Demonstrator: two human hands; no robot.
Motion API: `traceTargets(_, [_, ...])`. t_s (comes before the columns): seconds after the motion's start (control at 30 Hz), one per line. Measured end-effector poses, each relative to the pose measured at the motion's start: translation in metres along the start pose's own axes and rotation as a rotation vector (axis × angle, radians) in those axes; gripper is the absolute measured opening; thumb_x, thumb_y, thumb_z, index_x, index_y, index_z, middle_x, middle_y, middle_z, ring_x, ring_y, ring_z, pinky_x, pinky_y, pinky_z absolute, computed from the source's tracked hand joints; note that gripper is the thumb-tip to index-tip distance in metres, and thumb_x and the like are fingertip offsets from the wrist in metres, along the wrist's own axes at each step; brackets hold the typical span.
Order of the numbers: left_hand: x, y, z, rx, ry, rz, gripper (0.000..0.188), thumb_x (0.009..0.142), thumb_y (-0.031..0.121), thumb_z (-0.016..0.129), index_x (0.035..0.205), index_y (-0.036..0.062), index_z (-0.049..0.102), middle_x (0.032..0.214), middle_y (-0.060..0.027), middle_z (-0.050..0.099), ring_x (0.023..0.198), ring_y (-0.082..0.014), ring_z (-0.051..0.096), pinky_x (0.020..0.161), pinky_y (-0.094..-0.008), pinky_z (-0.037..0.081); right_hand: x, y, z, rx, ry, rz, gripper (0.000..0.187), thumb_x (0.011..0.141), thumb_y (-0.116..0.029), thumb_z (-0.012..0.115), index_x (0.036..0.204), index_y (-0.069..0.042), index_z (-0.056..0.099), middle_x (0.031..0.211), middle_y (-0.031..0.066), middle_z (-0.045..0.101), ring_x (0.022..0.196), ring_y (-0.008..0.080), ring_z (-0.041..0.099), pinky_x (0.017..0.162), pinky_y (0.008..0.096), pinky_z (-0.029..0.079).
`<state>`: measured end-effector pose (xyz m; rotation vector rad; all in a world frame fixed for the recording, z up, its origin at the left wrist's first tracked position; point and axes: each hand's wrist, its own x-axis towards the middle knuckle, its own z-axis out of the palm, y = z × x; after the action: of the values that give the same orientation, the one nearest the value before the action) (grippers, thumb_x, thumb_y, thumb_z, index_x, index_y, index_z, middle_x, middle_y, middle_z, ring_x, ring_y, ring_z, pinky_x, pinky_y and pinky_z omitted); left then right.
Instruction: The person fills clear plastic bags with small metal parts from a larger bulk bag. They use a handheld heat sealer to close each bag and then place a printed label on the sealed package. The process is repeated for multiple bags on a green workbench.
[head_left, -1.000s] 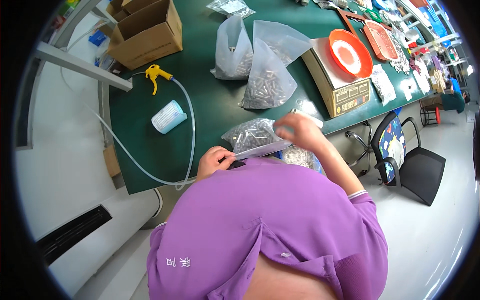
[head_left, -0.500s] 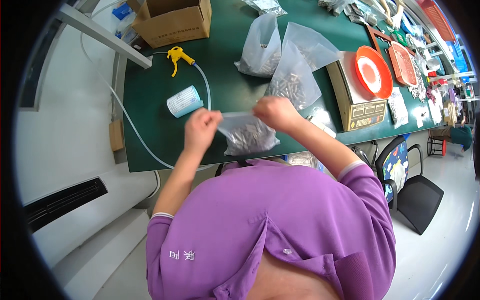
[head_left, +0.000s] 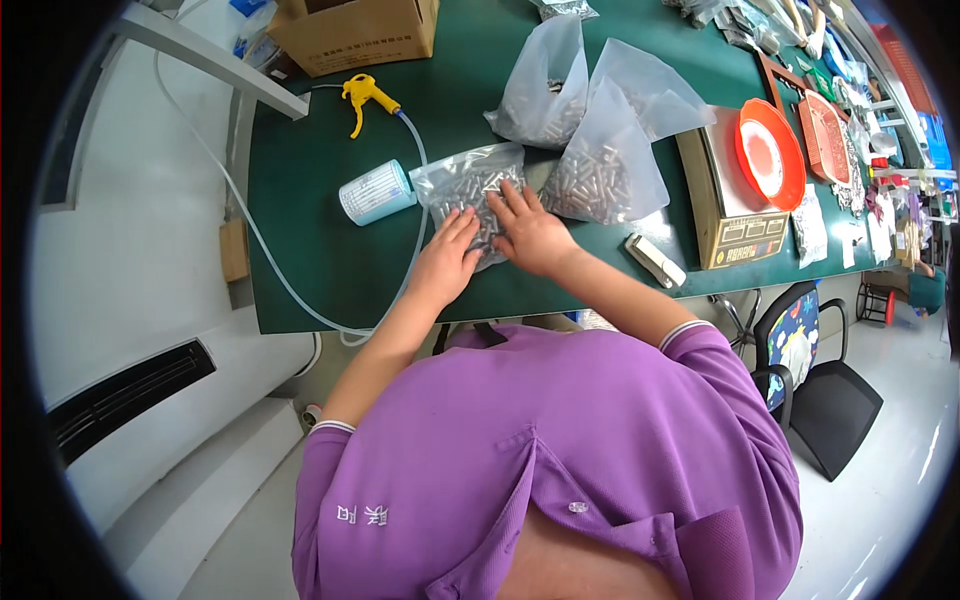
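Note:
A clear plastic bag (head_left: 465, 172) of small silvery metal cylinders lies flat on the green table (head_left: 330, 270), near its front edge. My left hand (head_left: 447, 262) rests on the bag's lower left part, fingers stretched out. On the bag's right side lies my right hand (head_left: 533, 236), its fingers spread. Just beyond and to the right stand frosted plastic bags: one open-mouthed bag (head_left: 545, 95), one slumped bag (head_left: 650, 90) and one nearer bag (head_left: 603, 165), with similar metal pieces inside. A light blue cylinder with a printed label (head_left: 376, 193) lies left of my hands.
A yellow air blow gun (head_left: 367, 100) with a pale hose (head_left: 420, 225) lies at left. Behind it sits a cardboard box (head_left: 355, 40). To the right are a stapler-like white tool (head_left: 655, 262) and a scale-like box (head_left: 735, 235) bearing a red bowl (head_left: 768, 155). A chair (head_left: 815, 370) stands at right.
The bag, earlier held up by its top edge between both hands, now lies flat on the table. My hands have let go of the edge and opened onto it.

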<state>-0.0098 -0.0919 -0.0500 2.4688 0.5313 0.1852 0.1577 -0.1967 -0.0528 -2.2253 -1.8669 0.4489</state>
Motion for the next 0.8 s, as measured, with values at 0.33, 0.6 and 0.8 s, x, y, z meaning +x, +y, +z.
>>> traceTargets(0.33, [-0.02,0.026,-0.001,0.164,-0.084,-0.056,0.068,0.079,0.021,0.066,0.135,-0.0052,0.037,0.145,-0.0219,0.031,0.138,-0.0376,0.022,0.112,-0.0489,0.021,-0.016,-0.034,-0.026,-0.007,-0.223,-0.093,0.059,0.08,-0.025,0.061,0.132,-0.003,0.045,0.138,0.0179,0.042,0.125,0.0369,0.042,0.105,0.0462,0.034])
traceTargets(0.6, [-0.01,-0.007,0.034,0.214,-0.057,-0.007,0.083,0.082,0.031,0.059,0.141,-0.0098,0.019,0.15,-0.027,0.012,0.141,-0.0435,0.007,0.113,-0.0546,0.007,0.005,-0.003,0.015,0.147,0.184,-0.219,0.058,0.081,-0.023,0.057,0.132,0.001,0.043,0.142,0.0184,0.037,0.134,0.0364,0.031,0.111,0.0477,0.023])
traceTargets(0.8, [-0.029,-0.01,0.042,0.17,0.023,0.08,0.091,0.079,0.045,0.061,0.141,-0.0086,0.022,0.151,-0.0253,0.012,0.14,-0.0439,0.009,0.112,-0.0572,0.008,-0.022,-0.014,0.029,0.196,0.157,-0.179,0.062,0.078,-0.023,0.058,0.135,-0.002,0.042,0.143,0.0167,0.037,0.135,0.0359,0.03,0.111,0.0487,0.023])
